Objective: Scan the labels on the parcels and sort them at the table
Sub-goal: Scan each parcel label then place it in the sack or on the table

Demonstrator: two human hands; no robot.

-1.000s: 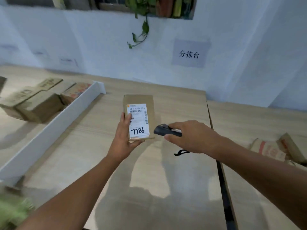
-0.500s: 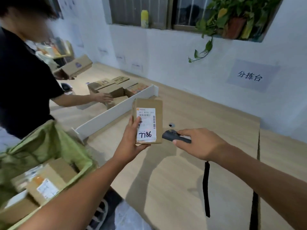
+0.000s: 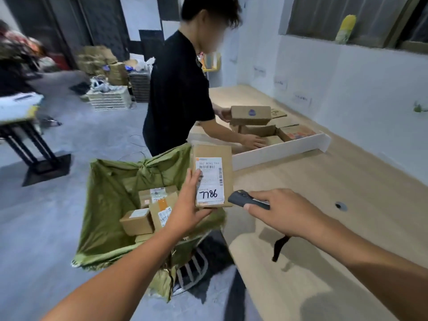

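My left hand (image 3: 187,205) holds a small brown parcel (image 3: 225,158) upright from below, thumb on its white label marked 7786. The parcel hangs over the table's left edge, just above a green-lined bin (image 3: 108,181). My right hand (image 3: 284,212) grips a black handheld scanner (image 3: 240,199), its nose pointing at the parcel's lower right corner, a few centimetres away. A black strap dangles under that hand. Several labelled parcels (image 3: 148,214) lie inside the bin.
A person in a black shirt (image 3: 178,89) stands at the table's left side, handling boxes (image 3: 251,115) behind a white divider strip (image 3: 278,150). The wooden table (image 3: 324,228) runs along the white wall. Crates and a dark table stand on the grey floor at left.
My view has swung left, from the wall to the bin and the other person. Both hands kept their hold; parcel and scanner stay close together, moved toward the table's left edge.
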